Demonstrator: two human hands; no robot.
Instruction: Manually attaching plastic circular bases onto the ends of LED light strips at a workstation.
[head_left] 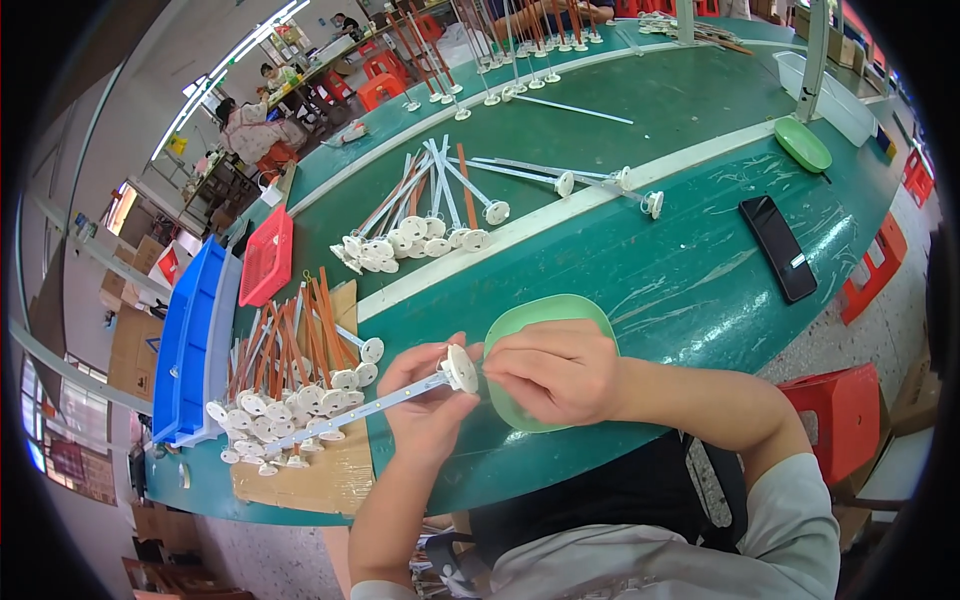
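I'm on the left hand (425,400) at lower centre: its fingers are clamped on a pale metal strip (365,408), right up by the white disc (461,370) at its end. The strip slants down toward the lower left, across the pile there. Over to the right hand (560,372), just beside the disc and in front of the green dish (545,309): fingertips pinched together, and I can't tell whether anything small sits between them.

So how far along are we? This piece has its disc on the strip, and I judge it's at some fixing step, not finished while both hands work at it. Lower left, a heap of disc-ended strips (275,410) lies on cardboard (345,485); upper centre, a second cluster (412,230) fans out on the green tabletop (660,300), with a few loose ones to its right. Discs are on in both groups. Which is done and which is waiting, I can't say from here; plenty are certainly through the disc stage. More strips stand upright (490,60) at the top.
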